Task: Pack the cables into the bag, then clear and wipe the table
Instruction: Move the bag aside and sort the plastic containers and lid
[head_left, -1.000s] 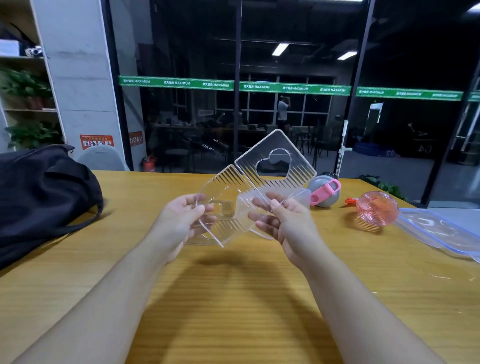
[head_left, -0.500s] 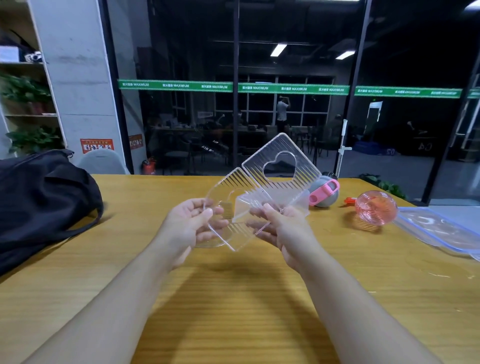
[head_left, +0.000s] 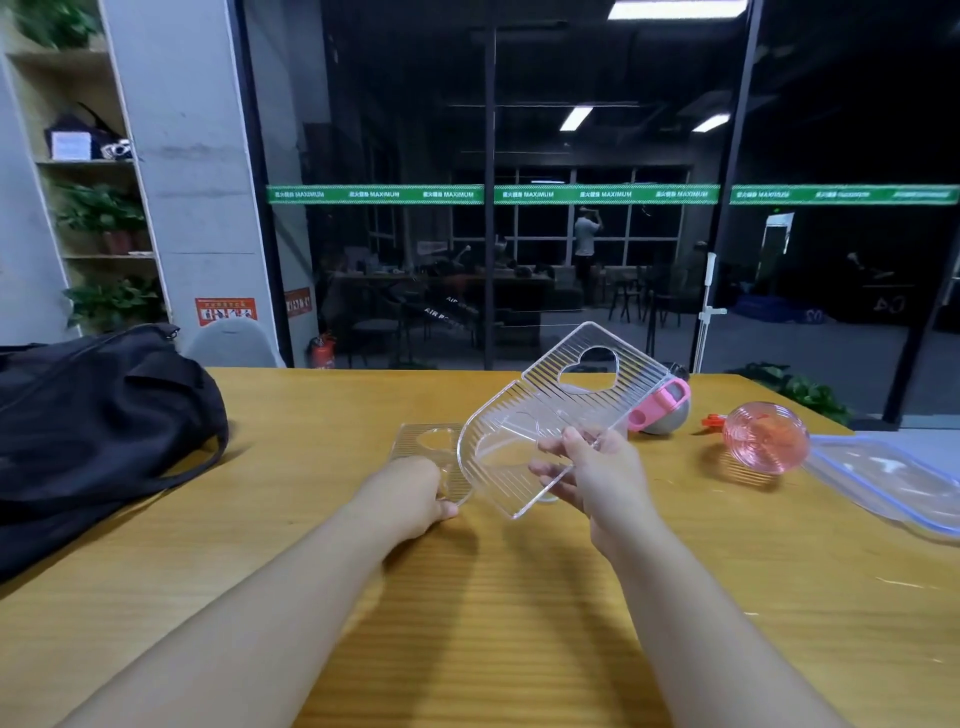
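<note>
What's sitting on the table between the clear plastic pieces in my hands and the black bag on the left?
Nothing visible. The left hand holds a flat clear panel low over the table, and the right hand holds the clear heart-cutout piece raised. Only bare wood lies between them and the black bag.

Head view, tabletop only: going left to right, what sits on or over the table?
Black fabric bag → flat clear ribbed plastic piece under left hand → clear ribbed heart-cutout container in right hand → pink ribbed ball → clear blue-rimmed lid.

Left hand (head_left: 410, 493) and right hand (head_left: 597, 470), both gripping
</note>
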